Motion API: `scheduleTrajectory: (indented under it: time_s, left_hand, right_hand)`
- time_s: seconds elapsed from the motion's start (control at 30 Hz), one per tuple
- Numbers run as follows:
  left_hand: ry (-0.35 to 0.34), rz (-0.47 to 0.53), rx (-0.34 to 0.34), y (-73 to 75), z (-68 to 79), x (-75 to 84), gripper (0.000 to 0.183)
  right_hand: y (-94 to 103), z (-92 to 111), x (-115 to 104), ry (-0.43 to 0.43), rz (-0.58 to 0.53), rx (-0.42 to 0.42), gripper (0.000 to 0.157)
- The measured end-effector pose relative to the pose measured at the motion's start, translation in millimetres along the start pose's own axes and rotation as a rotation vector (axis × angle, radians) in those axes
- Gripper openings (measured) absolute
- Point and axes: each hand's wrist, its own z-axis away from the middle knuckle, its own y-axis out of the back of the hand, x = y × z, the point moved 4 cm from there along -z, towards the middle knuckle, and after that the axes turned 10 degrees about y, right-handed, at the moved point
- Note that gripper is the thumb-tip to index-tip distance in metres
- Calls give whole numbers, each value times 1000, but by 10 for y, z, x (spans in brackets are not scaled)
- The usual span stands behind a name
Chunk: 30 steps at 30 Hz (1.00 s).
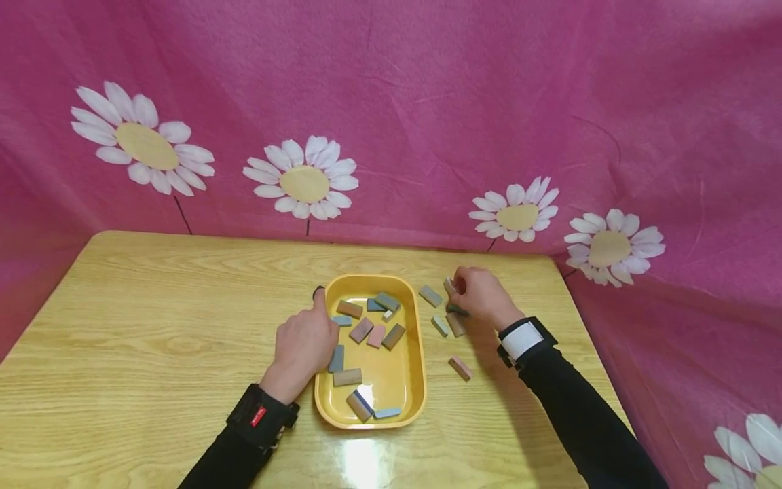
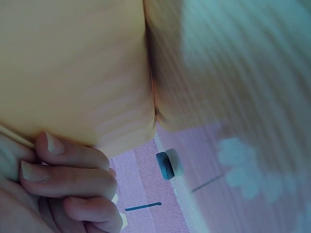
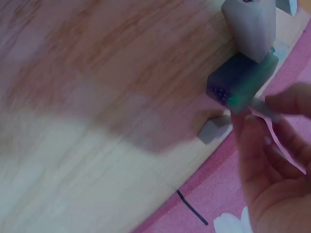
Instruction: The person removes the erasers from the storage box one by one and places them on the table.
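My left hand point(image 1: 307, 337) grips the left side of a yellow tray point(image 1: 420, 367); its curled fingers point(image 2: 77, 177) lie against the tray's wall in the left wrist view. Inside the tray are several small blocks, among them a pink round-ended block point(image 1: 376, 335) and a brown block point(image 1: 349, 309). To the tray's right, my right hand point(image 1: 485, 295) pinches a small grey block point(image 3: 264, 109) between thumb and fingers, mostly covered by them. Right by those fingertips is a dark green block point(image 3: 240, 80), with a pale block point(image 3: 250, 31) beyond it.
Loose on the wooden table point(image 1: 165, 339) between tray and right hand are a grey-green block point(image 1: 430, 295), a small green block point(image 1: 439, 326) and a tan block point(image 1: 455, 324). A reddish block point(image 1: 460, 368) sits nearer. Pink flowered cloth point(image 1: 403, 122) hangs behind the table.
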Motion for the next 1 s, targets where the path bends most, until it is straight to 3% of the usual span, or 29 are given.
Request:
scheduleTrajectory:
  time_s: [0.27,0.4,0.6,0.8,1.0]
  left_hand:
    - [-4,-10,-3,-10,-2,2,65]
    - [-2,-8,-6,0,-8,5,65]
    - [0,-1,-7,10,-11,1,64]
    - [-4,-7,-6,15,-12,-9,65]
    - [-4,-8,-10,12,-5,-10,64]
  right_hand:
    - [121,-97,-211,23,-16,7,16]
    - [240,-257,-493,79,-53,15,20]
    - [239,-488,-1046,251,-13,10,17]
    - [-14,-633,-1535,340,34,-157,17]
    - [-283,-689,-1793,421,102,-318,17]
